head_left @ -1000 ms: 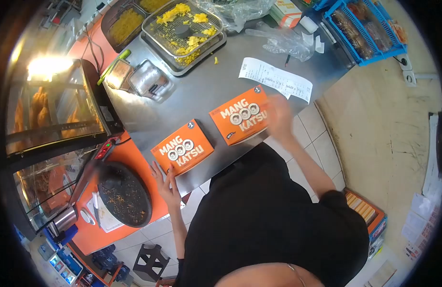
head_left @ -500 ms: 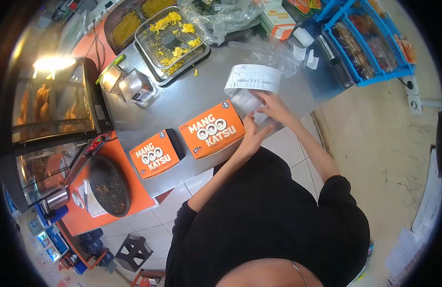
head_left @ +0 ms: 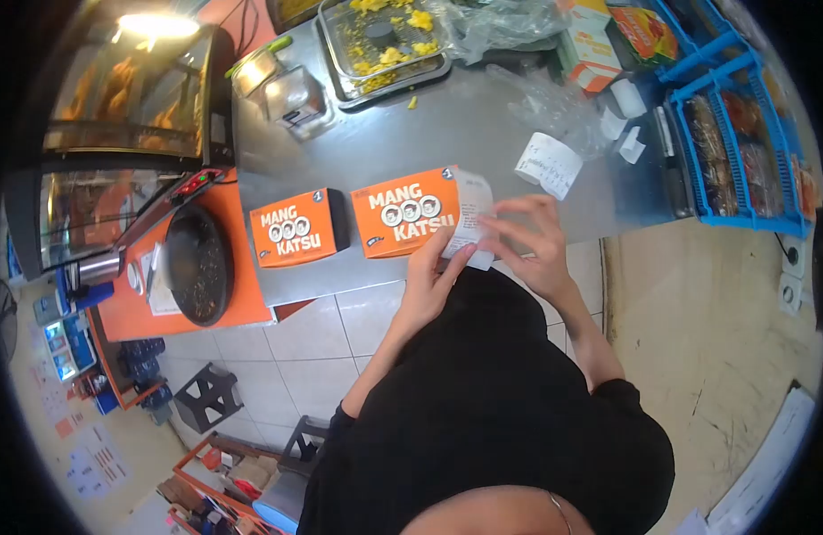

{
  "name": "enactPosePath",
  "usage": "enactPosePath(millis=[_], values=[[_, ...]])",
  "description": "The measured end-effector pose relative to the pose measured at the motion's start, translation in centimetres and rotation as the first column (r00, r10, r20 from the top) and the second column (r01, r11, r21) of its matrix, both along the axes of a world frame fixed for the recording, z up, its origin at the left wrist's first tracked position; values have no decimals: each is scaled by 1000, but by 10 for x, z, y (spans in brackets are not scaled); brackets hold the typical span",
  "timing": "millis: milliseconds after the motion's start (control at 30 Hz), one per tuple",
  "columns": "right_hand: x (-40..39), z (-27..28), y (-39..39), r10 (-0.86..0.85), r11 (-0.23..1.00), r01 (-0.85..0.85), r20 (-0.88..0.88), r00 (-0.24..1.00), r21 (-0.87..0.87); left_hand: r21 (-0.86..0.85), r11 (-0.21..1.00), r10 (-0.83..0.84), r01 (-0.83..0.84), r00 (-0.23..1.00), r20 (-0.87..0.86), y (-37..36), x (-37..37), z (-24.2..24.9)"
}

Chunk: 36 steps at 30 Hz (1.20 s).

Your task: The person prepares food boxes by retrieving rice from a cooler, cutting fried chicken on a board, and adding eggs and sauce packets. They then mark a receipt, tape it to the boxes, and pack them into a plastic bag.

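Observation:
A printed paper receipt [head_left: 469, 214] stands upright against the right end of the larger orange carton [head_left: 401, 214]. My left hand [head_left: 432, 278] pinches its lower edge between thumb and fingers. From the right, my right hand [head_left: 536, 250] reaches to the receipt's edge, fingers bent and apart, with the tips over the paper. Whether those tips grip it is hard to see. Beyond that hand, a second curled strip of printed paper [head_left: 550, 166] rests on the metal table. To the left sits a smaller orange carton [head_left: 294, 230] with the same "MANG KATSU" print.
A wire-rack tray with yellow crumbs [head_left: 385, 76] lies at the back, beside metal containers [head_left: 296, 100]. Plastic bags [head_left: 554, 111] and blue baskets [head_left: 728, 147] occupy the right. A lit glass food warmer [head_left: 131, 98] and a dark pan [head_left: 197, 267] stand left.
The long curled paper is now in two parts: one strip lies farther back on the table, and the receipt is in my left hand by the larger carton. The view has shifted.

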State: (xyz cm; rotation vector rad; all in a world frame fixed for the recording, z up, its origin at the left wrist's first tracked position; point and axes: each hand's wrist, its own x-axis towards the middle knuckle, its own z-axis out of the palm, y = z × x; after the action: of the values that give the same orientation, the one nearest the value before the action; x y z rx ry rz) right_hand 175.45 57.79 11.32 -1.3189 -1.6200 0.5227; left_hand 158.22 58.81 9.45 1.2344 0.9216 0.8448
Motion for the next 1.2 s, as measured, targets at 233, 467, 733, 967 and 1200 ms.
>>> enactPosePath(millis=[233,467,733,967,1200], values=[[-38,-15,9,514,856,-512,13,858,-72,189,938,-192,291,889,-415,-6,-64,30],[-54,-39,20,250,796,-515,-604,757,-317,-118,990,59,-78,985,-161,-25,-104,24],[-40,-32,43,167,978,-195,288,943,72,649,758,437,69,684,-583,10,-92,-46],[-65,-83,45,268,673,-677,755,599,298,628,765,357,143,718,-598,18,-88,-77],[-65,-112,27,302,742,-590,627,718,319,579,808,347,110,706,-618,15,-89,-82]])
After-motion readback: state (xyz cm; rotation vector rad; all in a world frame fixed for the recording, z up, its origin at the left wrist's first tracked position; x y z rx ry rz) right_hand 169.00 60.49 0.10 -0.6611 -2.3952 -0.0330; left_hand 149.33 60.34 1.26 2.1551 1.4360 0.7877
